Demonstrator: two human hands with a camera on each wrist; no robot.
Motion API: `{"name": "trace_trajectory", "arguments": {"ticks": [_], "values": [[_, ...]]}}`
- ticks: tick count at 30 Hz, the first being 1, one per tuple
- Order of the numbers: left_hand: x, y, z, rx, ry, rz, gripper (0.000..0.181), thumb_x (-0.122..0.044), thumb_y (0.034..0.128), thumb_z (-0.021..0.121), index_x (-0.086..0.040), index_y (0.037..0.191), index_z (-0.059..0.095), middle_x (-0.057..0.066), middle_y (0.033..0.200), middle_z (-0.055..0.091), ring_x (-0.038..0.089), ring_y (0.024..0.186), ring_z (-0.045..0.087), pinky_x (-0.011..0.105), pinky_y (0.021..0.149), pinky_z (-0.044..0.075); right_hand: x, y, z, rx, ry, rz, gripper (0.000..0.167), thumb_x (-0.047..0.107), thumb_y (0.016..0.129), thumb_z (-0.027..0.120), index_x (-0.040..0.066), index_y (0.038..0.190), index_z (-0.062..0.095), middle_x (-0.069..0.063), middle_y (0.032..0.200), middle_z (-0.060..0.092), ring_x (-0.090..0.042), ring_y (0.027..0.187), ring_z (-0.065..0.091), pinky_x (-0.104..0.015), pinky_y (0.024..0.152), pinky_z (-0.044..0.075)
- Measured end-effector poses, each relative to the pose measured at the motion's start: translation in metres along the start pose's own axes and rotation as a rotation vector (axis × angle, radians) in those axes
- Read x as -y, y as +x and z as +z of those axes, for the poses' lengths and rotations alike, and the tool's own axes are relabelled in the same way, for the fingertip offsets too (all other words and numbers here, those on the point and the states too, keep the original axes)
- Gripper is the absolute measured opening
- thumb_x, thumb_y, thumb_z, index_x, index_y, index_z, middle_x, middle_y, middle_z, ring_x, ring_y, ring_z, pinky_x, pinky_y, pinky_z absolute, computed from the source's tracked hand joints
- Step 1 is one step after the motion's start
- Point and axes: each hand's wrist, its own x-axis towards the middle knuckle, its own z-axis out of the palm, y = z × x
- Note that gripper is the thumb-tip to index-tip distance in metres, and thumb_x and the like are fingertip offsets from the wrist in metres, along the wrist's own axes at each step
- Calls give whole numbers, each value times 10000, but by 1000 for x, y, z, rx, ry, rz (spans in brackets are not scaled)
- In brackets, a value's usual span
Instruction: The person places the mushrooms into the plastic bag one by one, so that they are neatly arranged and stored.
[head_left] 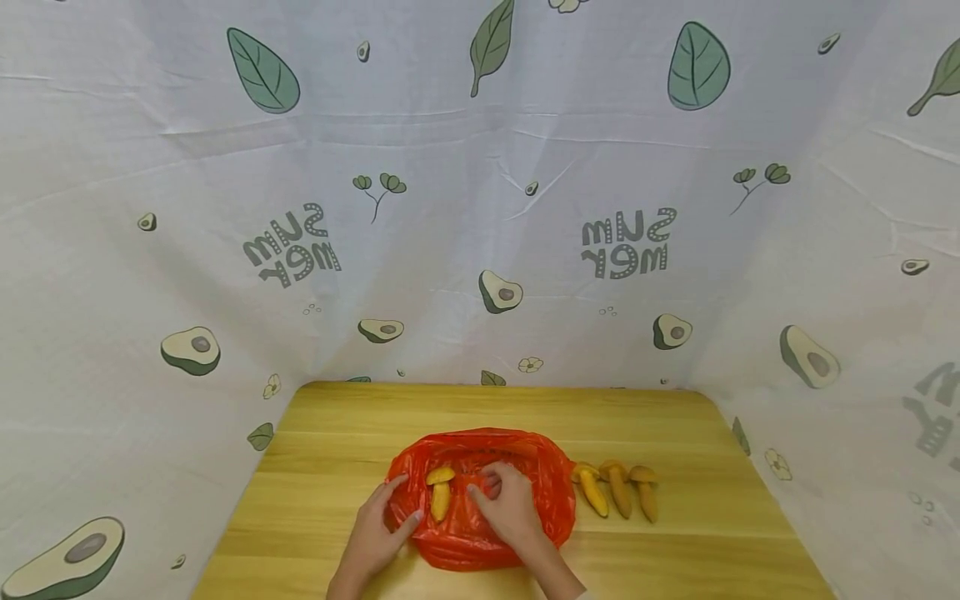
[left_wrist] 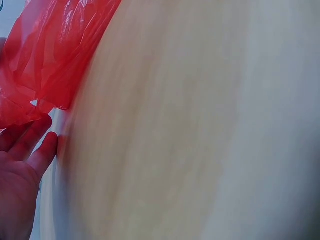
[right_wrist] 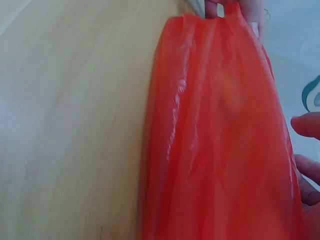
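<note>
A red plastic bag [head_left: 480,550] lies spread on the wooden table, its mouth turned up. Inside it at the left is a yellow mushroom [head_left: 440,498]. My left hand [head_left: 373,531] is at the bag's left rim, thumb on the inner side; the right wrist view shows the rim drawn up to a peak there. In the left wrist view, the outer fingers [left_wrist: 35,150] lie against the bag's outside. Over the bag's middle, my right hand [head_left: 507,506] has loosely bent fingers, with nothing seen between them.
Three more mushrooms lie side by side just right of the bag: a yellow one [head_left: 592,492], a browner one [head_left: 618,490] and another [head_left: 645,495]. A pale cloth [head_left: 450,242] printed with avocados and leaves hangs behind and around the table [head_left: 322,458].
</note>
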Motion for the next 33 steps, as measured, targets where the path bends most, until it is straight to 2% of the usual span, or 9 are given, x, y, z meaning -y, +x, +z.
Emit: {"name": "trace_trajectory", "arguments": {"ticks": [3, 7, 12, 16, 22, 33], "values": [[0, 0, 0, 3, 0, -6, 649, -456, 885, 788, -176, 1431, 579, 82, 1379, 636, 314, 1293, 615, 546, 1078, 508, -3, 0, -8, -18, -21, -4, 303, 232, 865, 838, 30, 1059, 725, -78, 920, 694, -142, 767, 630, -220, 666, 539], [0, 0, -1, 8, 1, -15, 652, -458, 883, 789, -176, 1432, 577, 87, 1392, 630, 323, 1300, 610, 550, 1079, 507, -5, -2, -19, -37, -21, 0, 264, 241, 870, 837, 98, 1067, 736, -99, 989, 713, -223, 832, 657, -219, 686, 540], [1, -1, 0, 7, 1, -14, 656, -457, 880, 793, -176, 1432, 578, 82, 1394, 630, 321, 1304, 609, 549, 1083, 503, -5, -5, -33, -84, -37, -21, 220, 224, 856, 848, 156, 1032, 736, -78, 971, 713, -204, 810, 641, -214, 669, 532], [1, -1, 1, 10, -2, -14, 661, -459, 881, 792, -171, 1434, 575, 81, 1391, 630, 320, 1302, 610, 549, 1080, 506, -8, -6, -44, -128, -70, -43, 223, 180, 831, 861, 134, 1005, 729, -78, 927, 706, -184, 783, 631, -220, 658, 522], [1, -1, 1, 15, -3, -20, 667, -474, 888, 782, -167, 1441, 568, 81, 1383, 633, 322, 1302, 608, 548, 1082, 504, -13, -7, -64, -159, -98, -45, 245, 197, 846, 855, 105, 1040, 736, -69, 970, 718, -190, 828, 636, -262, 703, 541], [-2, 0, -1, 12, 0, -26, 668, -471, 886, 781, -165, 1442, 571, 114, 1404, 621, 357, 1311, 596, 569, 1082, 497, -32, -6, -105, -245, -85, -7, 271, 173, 864, 845, 49, 1083, 745, -30, 921, 709, -175, 804, 631, -275, 687, 560]]}}
